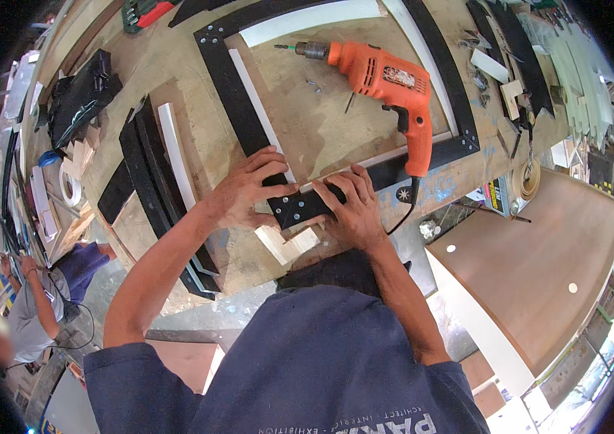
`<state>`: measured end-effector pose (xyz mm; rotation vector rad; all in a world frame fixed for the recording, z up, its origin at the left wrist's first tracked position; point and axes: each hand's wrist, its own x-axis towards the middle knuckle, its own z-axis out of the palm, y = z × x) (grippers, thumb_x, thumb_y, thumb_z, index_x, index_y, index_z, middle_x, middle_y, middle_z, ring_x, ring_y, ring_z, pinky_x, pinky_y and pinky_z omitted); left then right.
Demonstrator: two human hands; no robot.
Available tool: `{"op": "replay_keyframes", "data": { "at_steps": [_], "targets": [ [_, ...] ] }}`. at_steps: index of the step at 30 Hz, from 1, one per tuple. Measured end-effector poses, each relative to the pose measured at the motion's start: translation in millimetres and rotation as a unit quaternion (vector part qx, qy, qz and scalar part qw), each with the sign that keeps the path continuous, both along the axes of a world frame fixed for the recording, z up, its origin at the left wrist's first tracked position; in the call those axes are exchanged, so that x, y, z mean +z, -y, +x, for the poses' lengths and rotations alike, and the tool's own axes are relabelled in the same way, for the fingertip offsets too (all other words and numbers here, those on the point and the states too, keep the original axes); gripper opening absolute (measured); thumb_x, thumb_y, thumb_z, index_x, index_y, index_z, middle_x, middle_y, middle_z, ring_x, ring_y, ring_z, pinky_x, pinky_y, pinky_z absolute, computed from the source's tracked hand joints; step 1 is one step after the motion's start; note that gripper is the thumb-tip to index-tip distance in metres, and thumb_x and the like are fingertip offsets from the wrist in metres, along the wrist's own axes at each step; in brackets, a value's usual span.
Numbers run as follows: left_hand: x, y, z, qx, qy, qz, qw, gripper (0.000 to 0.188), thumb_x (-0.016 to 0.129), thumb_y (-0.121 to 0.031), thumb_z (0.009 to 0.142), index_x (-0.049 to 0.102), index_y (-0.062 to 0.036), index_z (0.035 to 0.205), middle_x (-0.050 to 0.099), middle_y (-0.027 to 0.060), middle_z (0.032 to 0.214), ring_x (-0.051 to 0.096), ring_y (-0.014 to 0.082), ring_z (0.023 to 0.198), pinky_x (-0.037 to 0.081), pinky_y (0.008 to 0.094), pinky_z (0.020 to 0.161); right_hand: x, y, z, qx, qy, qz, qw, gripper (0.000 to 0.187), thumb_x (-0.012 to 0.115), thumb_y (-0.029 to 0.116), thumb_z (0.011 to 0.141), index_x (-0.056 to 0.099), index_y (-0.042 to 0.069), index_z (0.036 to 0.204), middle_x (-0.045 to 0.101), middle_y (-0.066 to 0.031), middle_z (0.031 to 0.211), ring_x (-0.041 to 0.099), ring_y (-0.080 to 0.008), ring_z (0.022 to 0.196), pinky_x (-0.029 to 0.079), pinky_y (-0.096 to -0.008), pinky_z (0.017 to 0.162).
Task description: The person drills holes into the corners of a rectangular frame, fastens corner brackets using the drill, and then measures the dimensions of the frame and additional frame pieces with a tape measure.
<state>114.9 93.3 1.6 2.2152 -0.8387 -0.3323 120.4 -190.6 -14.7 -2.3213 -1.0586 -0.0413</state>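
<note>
A black frame [243, 108] with white inner strips lies on the workbench, screws showing at its corners. Its near left corner sits between my two hands. My left hand [249, 188] grips the left bar beside that corner, fingers bent over it and thumb near the corner's edge. On the near bar, my right hand [350, 206] has its fingers curled over the top; its thumb is partly hidden. An L-shaped pale wood block [287, 246] lies just under the corner, close to both hands. Across the frame's right part rests an orange power drill [388, 79], its bit pointing left.
Black and white strips [155, 166] lie left of the frame, near a black plastic bag [86, 94]. Loose screws [313, 85] lie inside the frame. Hardware and wood pieces [490, 66] cover the right side. A large brown panel [531, 253] stands beyond the bench; another person [36, 311] is at lower left.
</note>
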Motion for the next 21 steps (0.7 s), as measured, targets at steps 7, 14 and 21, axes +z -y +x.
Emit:
{"op": "replay_keyframes", "data": {
  "at_steps": [7,14,21],
  "targets": [
    [0.6,-1.1,-9.2,0.021,-0.003,0.0,1.0,0.088,0.093,-0.039,0.055,0.064,-0.0168,0.135,0.05,0.0132,0.144,0.039,0.0361,0.144,0.027,0.0544,0.124,-1.2,-0.5,2.6,0.005,0.005,-0.003,1.0,0.072,0.084,0.036,0.065,0.065,0.012,0.13,0.054,-0.0078,0.121,0.052,-0.0289,0.119,0.037,-0.056,0.115],
    [-1.5,1.7,-16.4,0.022,0.011,0.019,1.0,0.095,0.094,-0.042,0.057,0.058,-0.0167,0.141,0.047,0.0138,0.149,0.036,0.0352,0.147,0.024,0.0548,0.125,3.2,-1.4,2.2,0.002,-0.002,-0.026,1.0,0.068,0.083,0.036,0.068,0.066,0.011,0.129,0.054,-0.0082,0.122,0.051,-0.0291,0.12,0.035,-0.0569,0.116],
    [-12.9,6.8,-32.1,0.009,0.135,0.101,0.986,0.095,0.083,-0.053,0.071,0.052,-0.0045,0.146,0.044,0.0142,0.154,0.033,0.034,0.15,0.022,0.0561,0.125,2.1,-1.5,0.4,-0.004,-0.005,-0.004,1.0,0.066,0.083,0.032,0.068,0.066,0.01,0.128,0.054,-0.0091,0.122,0.051,-0.0304,0.12,0.035,-0.0569,0.115]
  ]
}}
